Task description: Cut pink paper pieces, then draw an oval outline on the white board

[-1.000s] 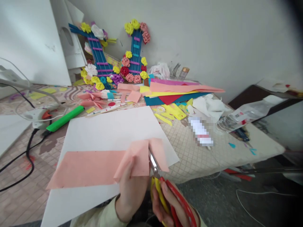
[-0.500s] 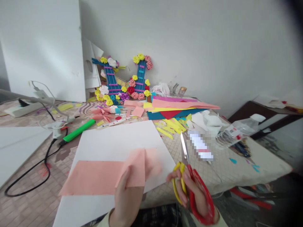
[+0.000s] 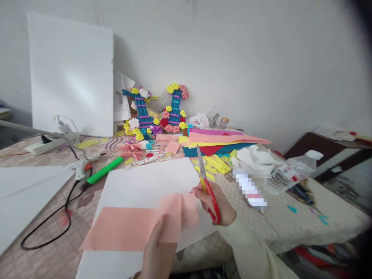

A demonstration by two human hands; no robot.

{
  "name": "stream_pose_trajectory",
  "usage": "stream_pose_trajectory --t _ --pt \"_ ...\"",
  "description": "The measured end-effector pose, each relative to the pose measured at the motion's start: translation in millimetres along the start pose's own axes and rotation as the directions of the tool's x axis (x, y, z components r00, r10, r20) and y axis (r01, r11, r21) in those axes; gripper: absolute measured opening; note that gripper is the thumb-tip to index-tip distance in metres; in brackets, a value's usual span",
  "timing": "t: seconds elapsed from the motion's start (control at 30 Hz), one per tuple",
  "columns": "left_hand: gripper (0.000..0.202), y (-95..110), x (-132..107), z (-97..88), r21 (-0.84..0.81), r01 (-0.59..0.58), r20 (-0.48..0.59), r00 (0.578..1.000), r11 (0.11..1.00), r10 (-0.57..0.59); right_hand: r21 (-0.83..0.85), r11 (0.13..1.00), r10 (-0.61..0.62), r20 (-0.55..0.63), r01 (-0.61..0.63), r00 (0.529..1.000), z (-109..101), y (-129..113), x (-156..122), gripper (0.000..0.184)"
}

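Observation:
My left hand is closed on a strip of salmon-pink paper, thumb on top. Part of the strip is folded up near the thumb, and its right end is raised. The long left part lies over a white board. In my right hand is a pair of scissors with one red and one yellow handle. The blades look closed and point up and away from me. My right fingertips are close to the raised right end of the paper; I cannot tell whether they touch it.
A green glue gun stick-like tool and a black cable lie left. Coloured paper sheets, yellow scraps, a phone and a plastic bottle are to the right. Flower-covered guitar shapes stand behind.
My right hand has moved left and up with the scissors, towards the paper's right end, and has turned over. My left hand keeps its hold. The view has shifted slightly.

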State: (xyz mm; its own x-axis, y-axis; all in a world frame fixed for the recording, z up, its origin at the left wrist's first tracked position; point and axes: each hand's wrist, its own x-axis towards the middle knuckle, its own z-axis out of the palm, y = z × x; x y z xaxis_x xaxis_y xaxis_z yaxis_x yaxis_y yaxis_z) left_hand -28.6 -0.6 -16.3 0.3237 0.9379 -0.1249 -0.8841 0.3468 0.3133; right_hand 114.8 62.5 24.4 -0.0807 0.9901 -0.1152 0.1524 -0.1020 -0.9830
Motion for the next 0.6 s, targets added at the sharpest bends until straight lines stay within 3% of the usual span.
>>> stream_pose_trajectory --t 0.1,0.2,0.4,0.5,0.6 --pt "0.037 -0.2 2.6 -0.5 -0.01 0.021 -0.014 1.0 1.0 -0.021 0.064 0.998 0.012 0.078 -0.017 0.997 0.7 -0.9 2.8 0.026" --pt "0.037 0.2 2.5 -4.3 -0.016 0.044 -0.015 0.999 0.999 -0.044 0.041 0.999 0.028 0.075 -0.032 0.997 0.1 0.8 6.0 0.032" --pt "0.038 2.9 5.6 -5.2 -0.007 0.026 -0.001 1.0 1.0 -0.026 0.108 0.994 0.021 0.124 -0.035 0.992 -6.0 7.4 10.0 0.028" --pt "0.039 3.1 7.2 -10.3 -0.007 0.079 -0.04 0.996 0.997 -0.08 -0.089 0.996 -0.002 0.077 0.009 0.997 -7.5 9.1 10.5 0.032" --pt "0.038 3.2 8.1 -14.8 0.029 0.076 -0.114 0.991 0.997 -0.072 -0.343 0.935 -0.109 -0.035 0.091 0.993 -18.1 7.0 23.6 0.023"
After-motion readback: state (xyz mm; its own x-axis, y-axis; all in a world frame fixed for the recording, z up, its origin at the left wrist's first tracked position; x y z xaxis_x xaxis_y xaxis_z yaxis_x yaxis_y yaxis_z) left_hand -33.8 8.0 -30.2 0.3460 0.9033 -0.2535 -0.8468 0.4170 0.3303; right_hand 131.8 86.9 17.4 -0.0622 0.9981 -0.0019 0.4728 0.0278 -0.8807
